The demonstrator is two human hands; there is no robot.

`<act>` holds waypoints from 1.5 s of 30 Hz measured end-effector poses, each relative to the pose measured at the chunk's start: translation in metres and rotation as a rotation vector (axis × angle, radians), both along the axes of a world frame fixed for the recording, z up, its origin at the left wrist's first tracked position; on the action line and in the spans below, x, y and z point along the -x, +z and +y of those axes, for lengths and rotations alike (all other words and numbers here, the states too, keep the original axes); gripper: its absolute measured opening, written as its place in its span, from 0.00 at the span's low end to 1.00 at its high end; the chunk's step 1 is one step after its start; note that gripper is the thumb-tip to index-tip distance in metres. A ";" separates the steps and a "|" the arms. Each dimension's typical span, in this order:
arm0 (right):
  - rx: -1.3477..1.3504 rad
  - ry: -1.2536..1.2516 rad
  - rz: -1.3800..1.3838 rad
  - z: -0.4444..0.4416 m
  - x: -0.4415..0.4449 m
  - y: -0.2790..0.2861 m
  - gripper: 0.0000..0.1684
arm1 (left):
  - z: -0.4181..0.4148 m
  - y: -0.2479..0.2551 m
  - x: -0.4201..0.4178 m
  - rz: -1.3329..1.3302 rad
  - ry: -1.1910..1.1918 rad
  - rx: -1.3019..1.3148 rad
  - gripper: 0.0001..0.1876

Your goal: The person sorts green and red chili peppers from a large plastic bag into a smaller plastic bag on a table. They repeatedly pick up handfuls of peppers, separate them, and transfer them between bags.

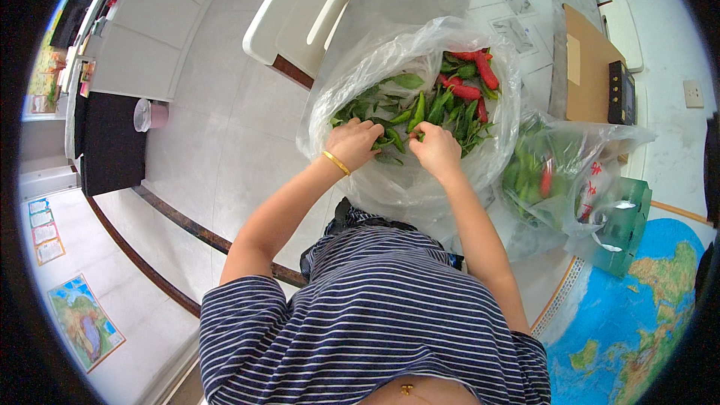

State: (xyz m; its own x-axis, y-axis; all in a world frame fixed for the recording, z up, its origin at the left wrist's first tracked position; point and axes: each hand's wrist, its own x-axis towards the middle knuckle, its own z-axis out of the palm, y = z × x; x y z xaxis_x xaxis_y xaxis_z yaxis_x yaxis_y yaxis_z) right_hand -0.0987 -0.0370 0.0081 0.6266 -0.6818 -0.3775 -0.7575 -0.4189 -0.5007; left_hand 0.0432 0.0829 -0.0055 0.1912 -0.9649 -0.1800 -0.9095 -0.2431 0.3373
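Note:
A large clear plastic bag lies wide open on the table before me. Inside it, leafy green stems and green chili peppers spread across the left and middle, and red chili peppers lie with green ones at the right. My left hand, with a gold bangle at the wrist, has its fingers curled around leafy greens and green peppers at the bag's left side. My right hand pinches the lower end of a green pepper near the middle; its fingertips partly hide that end.
Right of the open bag is a second plastic bag of green peppers with a red one. Beyond it are a cardboard box, a black device with a screen and a green package. A white chair stands at the table's left edge.

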 end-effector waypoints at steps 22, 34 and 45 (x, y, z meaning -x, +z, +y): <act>-0.767 -0.328 -0.657 -0.015 0.021 -0.003 0.15 | 0.000 0.037 0.001 2.145 0.459 0.246 0.21; -0.984 -0.479 -1.185 -0.024 0.033 0.009 0.21 | -0.014 0.052 0.022 2.209 0.357 0.187 0.33; -1.051 -0.650 -1.262 -0.039 0.041 0.002 0.21 | -0.015 0.064 0.028 2.142 0.304 0.193 0.29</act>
